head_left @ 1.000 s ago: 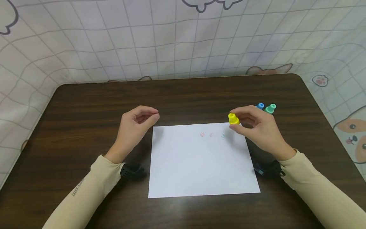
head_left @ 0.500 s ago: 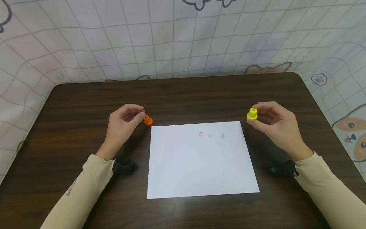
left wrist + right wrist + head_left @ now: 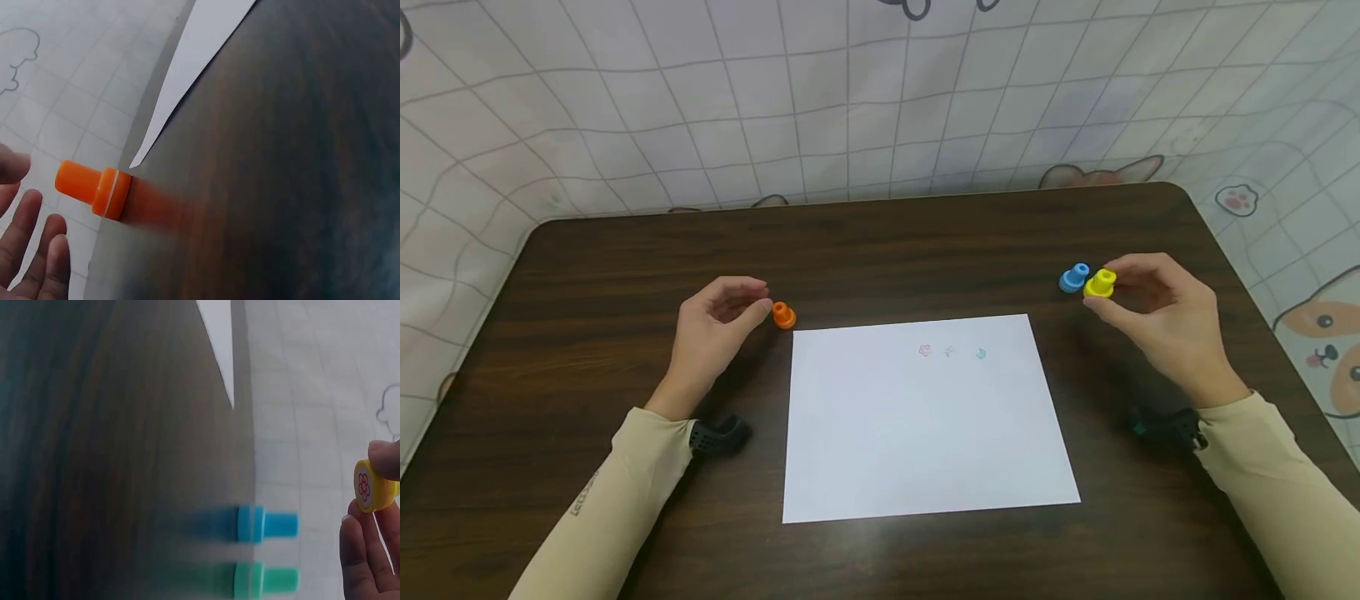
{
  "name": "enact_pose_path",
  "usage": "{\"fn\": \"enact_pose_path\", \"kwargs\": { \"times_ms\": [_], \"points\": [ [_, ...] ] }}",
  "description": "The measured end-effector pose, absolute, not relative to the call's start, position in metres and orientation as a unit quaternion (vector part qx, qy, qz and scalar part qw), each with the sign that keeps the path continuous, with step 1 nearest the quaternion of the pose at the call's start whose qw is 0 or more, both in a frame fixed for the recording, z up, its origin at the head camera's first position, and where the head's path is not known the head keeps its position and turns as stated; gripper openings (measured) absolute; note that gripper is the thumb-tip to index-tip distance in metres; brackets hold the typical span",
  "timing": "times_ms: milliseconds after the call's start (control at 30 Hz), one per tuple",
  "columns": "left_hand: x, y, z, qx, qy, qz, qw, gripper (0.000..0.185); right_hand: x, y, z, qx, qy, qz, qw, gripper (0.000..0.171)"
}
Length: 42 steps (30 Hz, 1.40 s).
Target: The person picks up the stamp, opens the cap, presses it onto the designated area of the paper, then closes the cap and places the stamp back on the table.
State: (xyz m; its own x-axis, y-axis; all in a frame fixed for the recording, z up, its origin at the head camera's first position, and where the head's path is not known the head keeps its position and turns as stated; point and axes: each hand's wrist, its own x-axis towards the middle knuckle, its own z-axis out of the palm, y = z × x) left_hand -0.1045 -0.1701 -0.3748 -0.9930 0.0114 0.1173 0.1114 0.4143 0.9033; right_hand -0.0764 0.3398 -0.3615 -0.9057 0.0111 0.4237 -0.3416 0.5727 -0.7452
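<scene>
Yellow stamp carried off the paper

Yellow stamp is pinched in the right hand, now just beside the blue stamp above the desk; a second ago it hung over the paper. Left hand, fingers loose and apart, has drawn back, baring the orange stamp.

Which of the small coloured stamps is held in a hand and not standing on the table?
The yellow stamp, pinched by the right hand; the other stamps stand on the table.
</scene>
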Motion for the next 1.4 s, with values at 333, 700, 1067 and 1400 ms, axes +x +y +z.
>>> {"fn": "enact_pose_path", "kwargs": {
  "times_ms": [333, 700, 1067, 1400],
  "points": [
    [-0.107, -0.171, -0.379, -0.067, -0.839, -0.539, 0.015, 0.039, -0.084, 0.372, -0.37, 0.03, -0.889, 0.414, 0.195, 0.047],
    [-0.11, -0.17, -0.382, -0.093, -0.855, -0.511, -0.021, 0.043, -0.094, 0.396, -0.376, -0.015, -0.906, 0.399, 0.137, 0.042],
    [-0.109, -0.171, -0.384, -0.093, -0.863, -0.496, -0.023, 0.041, -0.1, 0.404, -0.38, -0.027, -0.922, 0.375, 0.09, 0.042],
    [-0.111, -0.169, -0.385, -0.092, -0.877, -0.471, -0.005, 0.037, -0.106, 0.405, -0.381, -0.027, -0.935, 0.348, 0.067, 0.043]
  ]
}}
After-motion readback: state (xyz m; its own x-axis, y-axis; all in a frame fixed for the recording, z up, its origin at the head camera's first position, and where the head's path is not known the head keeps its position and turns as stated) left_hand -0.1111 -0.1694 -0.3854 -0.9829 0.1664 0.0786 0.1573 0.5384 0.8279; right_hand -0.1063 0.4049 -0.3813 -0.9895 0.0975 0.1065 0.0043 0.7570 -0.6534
